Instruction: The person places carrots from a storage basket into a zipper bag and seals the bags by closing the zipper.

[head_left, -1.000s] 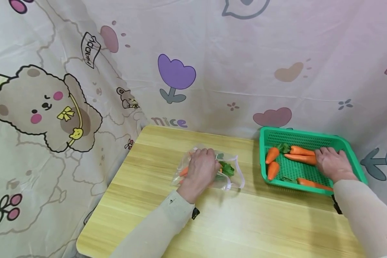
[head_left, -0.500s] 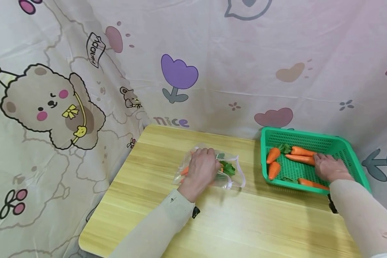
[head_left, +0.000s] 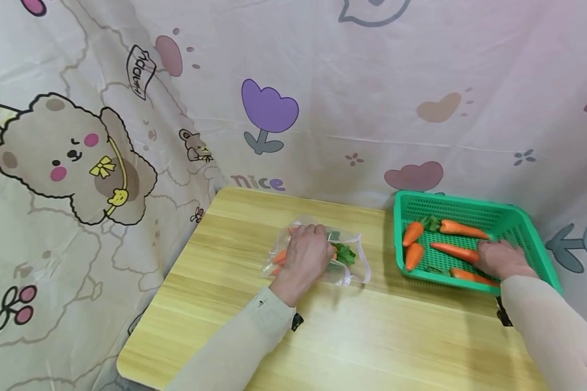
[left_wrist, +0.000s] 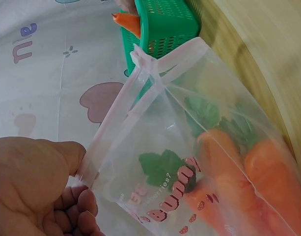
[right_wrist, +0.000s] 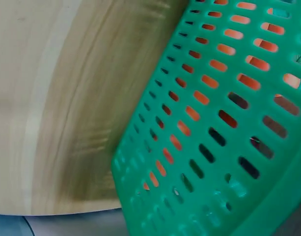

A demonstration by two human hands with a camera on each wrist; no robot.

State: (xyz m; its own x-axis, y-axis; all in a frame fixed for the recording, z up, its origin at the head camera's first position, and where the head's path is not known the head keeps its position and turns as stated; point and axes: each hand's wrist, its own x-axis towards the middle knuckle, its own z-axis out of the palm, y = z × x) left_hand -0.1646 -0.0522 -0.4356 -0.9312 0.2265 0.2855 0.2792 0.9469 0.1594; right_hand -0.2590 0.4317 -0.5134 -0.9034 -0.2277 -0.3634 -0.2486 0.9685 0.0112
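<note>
My left hand [head_left: 305, 254] pinches the edge of a clear zip bag [left_wrist: 116, 182] printed with pink lettering, which lies on the table in the head view. Inside the bag are several carrots [left_wrist: 273, 172] with green leafy tops [left_wrist: 165, 167]. At the right, my right hand [head_left: 503, 259] reaches into a green plastic basket [head_left: 398, 228] and grips a carrot [head_left: 454, 251], its tapered end pointing left and its other end hidden by the fingers. In the right wrist view the basket's slotted wall [right_wrist: 199, 147] hides the hand.
More carrots lie in the basket: one [head_left: 462, 229] along the back, another [head_left: 472, 277] along the front and two short-looking ones [head_left: 413, 233] at the left end. A patterned cloth [head_left: 323, 108] hangs behind the wooden table [head_left: 215, 260].
My right hand has shifted slightly toward the near side with the carrot, opening a gap from the carrot behind it. The left hand and bag stay in place.
</note>
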